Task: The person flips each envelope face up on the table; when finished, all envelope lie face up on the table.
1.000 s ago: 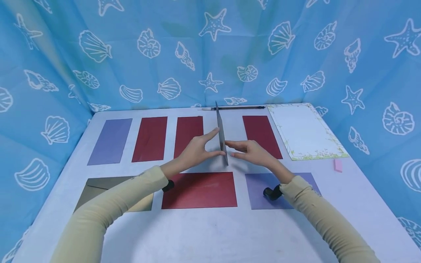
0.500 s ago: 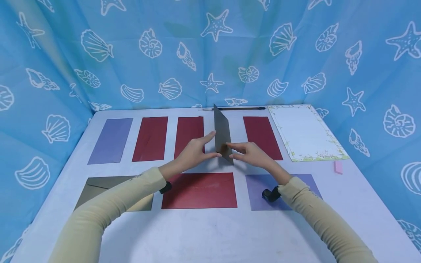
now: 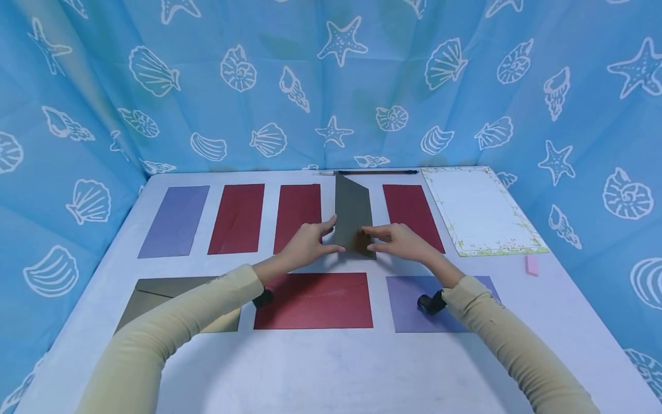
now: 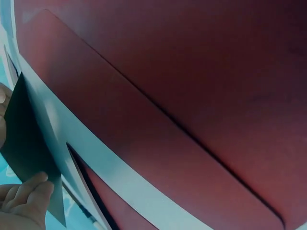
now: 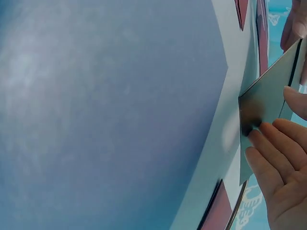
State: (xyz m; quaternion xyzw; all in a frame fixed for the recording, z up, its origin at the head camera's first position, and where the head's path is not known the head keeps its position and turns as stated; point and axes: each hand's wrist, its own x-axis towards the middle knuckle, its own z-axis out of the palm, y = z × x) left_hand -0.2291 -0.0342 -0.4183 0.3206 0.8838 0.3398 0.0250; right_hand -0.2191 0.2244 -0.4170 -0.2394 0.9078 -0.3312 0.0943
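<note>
A gold envelope (image 3: 354, 213), dark in shadow, stands upright near the table's middle with its face turned partly toward me. My left hand (image 3: 305, 244) pinches its left edge low down, thumb below and fingers above. On the other side, my right hand (image 3: 400, 238) has its fingertips right at the lower right of the face. The right wrist view shows those fingers (image 5: 276, 158) fairly straight, with their dark reflection on the shiny surface. In the left wrist view the envelope (image 4: 31, 129) is a dark sheet beyond a large red envelope (image 4: 168, 72).
Red envelopes (image 3: 237, 218) and a purple one (image 3: 174, 221) lie in the back row. Nearer are a gold envelope (image 3: 222, 322), a red one (image 3: 315, 302) and a purple one (image 3: 403, 316). A brush (image 3: 383, 172), bordered paper (image 3: 481, 210) and pink eraser (image 3: 531, 265) lie farther out.
The upright gold envelope has turned from nearly edge-on to show its broad face, its right edge swinging right. Both hands have stayed close to it, the right shifting slightly rightward.
</note>
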